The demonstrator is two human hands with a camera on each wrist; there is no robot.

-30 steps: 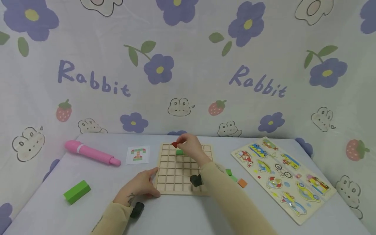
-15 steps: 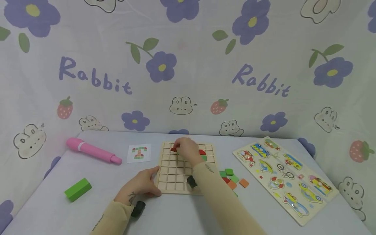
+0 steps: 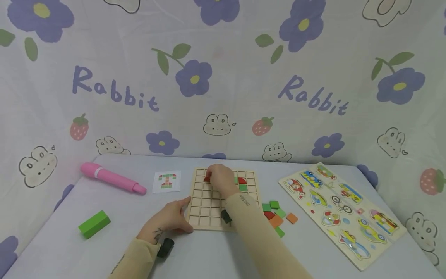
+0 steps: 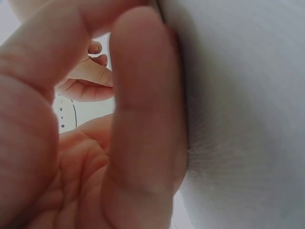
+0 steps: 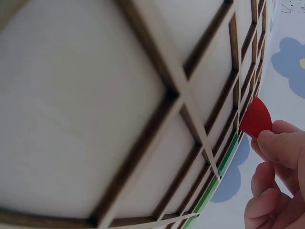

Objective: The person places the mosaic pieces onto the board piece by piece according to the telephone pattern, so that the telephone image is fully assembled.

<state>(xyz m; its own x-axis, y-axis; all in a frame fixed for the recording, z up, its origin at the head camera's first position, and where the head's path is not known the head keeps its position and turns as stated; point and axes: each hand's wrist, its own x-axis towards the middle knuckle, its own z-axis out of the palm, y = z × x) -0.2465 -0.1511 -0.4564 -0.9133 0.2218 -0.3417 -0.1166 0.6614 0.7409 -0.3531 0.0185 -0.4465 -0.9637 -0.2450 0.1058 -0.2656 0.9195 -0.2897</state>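
My right hand (image 3: 222,179) is over the far left part of the wooden grid board (image 3: 195,212). Thumb and fingertips pinch a red quarter-round tile (image 5: 256,117), tilted up at the grid beside green tiles set in cells; the fingers partly cover it in the head view. Another red quarter-round tile (image 3: 242,180) and a green tile (image 3: 242,187) sit in cells at the board's far right. My left hand (image 3: 169,217) rests on the table, its index finger and thumb touching the board's left edge and near left corner. Its fingers look loosely bent in the left wrist view.
Loose green, orange and red tiles (image 3: 276,221) lie right of the board. A picture puzzle board (image 3: 343,213) is farther right. To the left are a pattern card (image 3: 167,181), a pink microphone-shaped toy (image 3: 115,179) and a green block (image 3: 94,224).
My right hand has brought the red tile down and slightly nearer, onto the grid's far left cells. Tiles on the right came into sight as the forearm shifted left. My left hand stays at the board's edge.
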